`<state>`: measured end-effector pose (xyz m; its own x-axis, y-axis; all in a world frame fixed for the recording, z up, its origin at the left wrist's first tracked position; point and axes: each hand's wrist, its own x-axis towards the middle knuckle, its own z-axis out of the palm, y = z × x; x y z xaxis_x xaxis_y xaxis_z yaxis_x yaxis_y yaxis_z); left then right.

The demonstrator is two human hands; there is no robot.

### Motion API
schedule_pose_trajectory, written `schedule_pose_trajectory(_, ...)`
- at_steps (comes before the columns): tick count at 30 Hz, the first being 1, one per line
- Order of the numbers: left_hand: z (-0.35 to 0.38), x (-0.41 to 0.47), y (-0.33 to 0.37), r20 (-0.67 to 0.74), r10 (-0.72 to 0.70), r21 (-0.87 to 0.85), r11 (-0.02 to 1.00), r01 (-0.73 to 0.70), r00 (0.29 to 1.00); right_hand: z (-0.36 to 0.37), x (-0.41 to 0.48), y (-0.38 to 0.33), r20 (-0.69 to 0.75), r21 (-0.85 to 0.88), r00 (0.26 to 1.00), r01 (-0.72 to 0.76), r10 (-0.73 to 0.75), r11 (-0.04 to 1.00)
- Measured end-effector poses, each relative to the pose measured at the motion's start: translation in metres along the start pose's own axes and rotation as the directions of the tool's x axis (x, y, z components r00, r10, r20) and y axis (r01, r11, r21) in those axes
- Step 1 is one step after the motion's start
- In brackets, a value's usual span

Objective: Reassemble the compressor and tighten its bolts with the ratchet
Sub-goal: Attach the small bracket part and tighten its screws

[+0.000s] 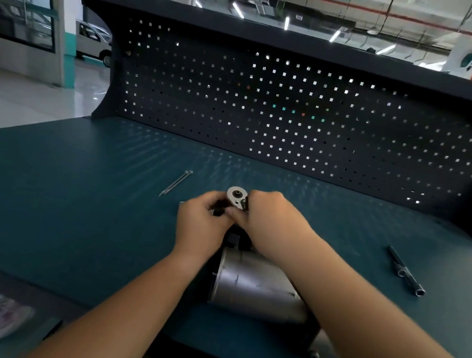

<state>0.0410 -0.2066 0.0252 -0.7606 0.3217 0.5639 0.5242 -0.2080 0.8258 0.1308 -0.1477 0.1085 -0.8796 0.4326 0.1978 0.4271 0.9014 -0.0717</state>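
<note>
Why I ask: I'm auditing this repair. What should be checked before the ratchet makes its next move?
1. Both hands on the tool: ok. The left hand and the right hand grip the ratchet.
2. Compressor resting on the bench: ok.
3. Ratchet seated on a bolt head: cannot tell, the hands hide the joint.
4. All bolts fitted: not ok. Two long bolts lie loose on the bench, left of the hands.
5. Black tools out of the way: ok, they lie well to the right.
</note>
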Motion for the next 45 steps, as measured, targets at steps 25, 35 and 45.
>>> schedule_pose_trajectory(25, 0.001, -0.002, -0.007, 0.038, 0.046, -0.091, 0.995, -0.042, 0.998, -0.043, 0.027, 0.043, 0.158, -0.347, 0.922, 0.386, -0.352, 0.855)
schedule_pose_trajectory(35, 0.012, 0.0, -0.005, -0.073, -0.064, -0.142, 0.988, 0.053, 0.995, 0.011, -0.014, -0.006, 0.346, 0.932, 0.938, -0.345, 0.012, 0.114)
schedule_pose_trajectory(45, 0.002, 0.002, -0.006, 0.028, -0.019, -0.015, 1.0, 0.019, 0.999, -0.004, -0.006, 0.021, 0.372, 0.789, 0.926, -0.276, -0.069, 0.549)
